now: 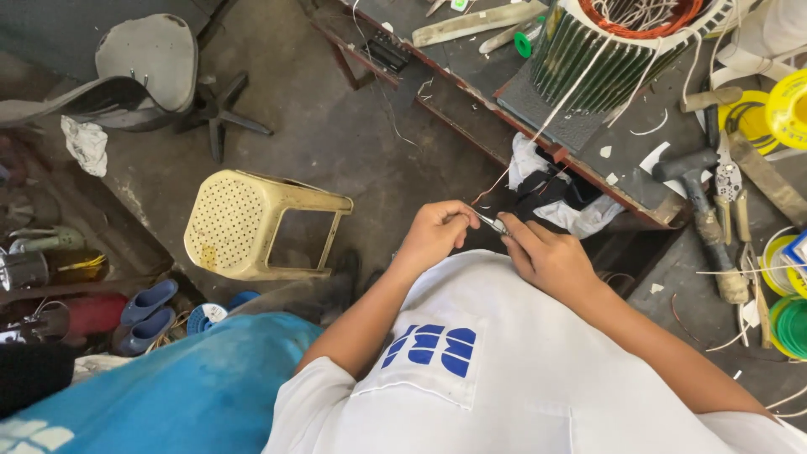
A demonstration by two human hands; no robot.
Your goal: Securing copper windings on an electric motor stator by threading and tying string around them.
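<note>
Nearest the camera is my white shirt (pixel 521 378), with a blue block emblem on its chest pocket. Just above the shirt, both hands meet in front of my chest. My left hand (pixel 433 235) pinches a thin copper-coloured wire (pixel 489 192) between thumb and forefinger, fingers pressed together on it. My right hand (pixel 551 256) is closed around a small metal tool (pixel 494 223) whose tip points toward the left fingertips; the tool touches the wire at the pinch. The wire runs from the hands up toward the workbench edge (pixel 538 143).

Edges and clearance, taken from the hands: the workbench edge crosses diagonally just above and to the right of them, with white and dark rags (pixel 559 197) hanging over it right beside my right hand. To the left of the hands the concrete floor (pixel 336 143) is open as far as a pale yellow plastic stool (pixel 256 223), which lies tipped on its side, well apart. Beyond the stool stands a grey swivel chair (pixel 139 76).

On the bench, up from the hands, sits a ribbed green motor stator (pixel 588 67) with copper windings and white leads. To the right of the hands lie a hammer (pixel 702 210) and pliers (pixel 730 181). At the far right, round yellow and green spools (pixel 786 113) sit at the frame's edge; their labels are too small to tell.
</note>
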